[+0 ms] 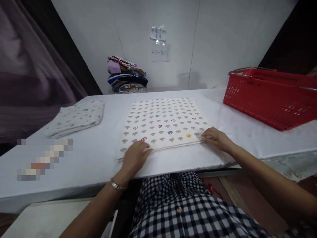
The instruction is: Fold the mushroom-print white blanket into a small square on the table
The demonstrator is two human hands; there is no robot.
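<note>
A white cloth printed with mushrooms (164, 120) lies folded into a flat rectangle in front of me. Most mushrooms are grey-beige; a few are red, blue or yellow. My left hand (136, 157) rests on its near left part, thumb apart from the fingers by the near edge. At the near right corner my right hand (216, 138) pinches the cloth's edge between thumb and fingers. The near edge shows more than one layer. A second folded white cloth with small dark prints (79, 117) lies off to the left, touched by neither hand.
A red plastic basket (267, 96) with metal handles stands at the right of the white-covered table (99, 158). Several folded fabrics (127, 76) are stacked at the back against the wall. A pixelated patch covers something at the left. Paper notes (159, 53) hang on the wall.
</note>
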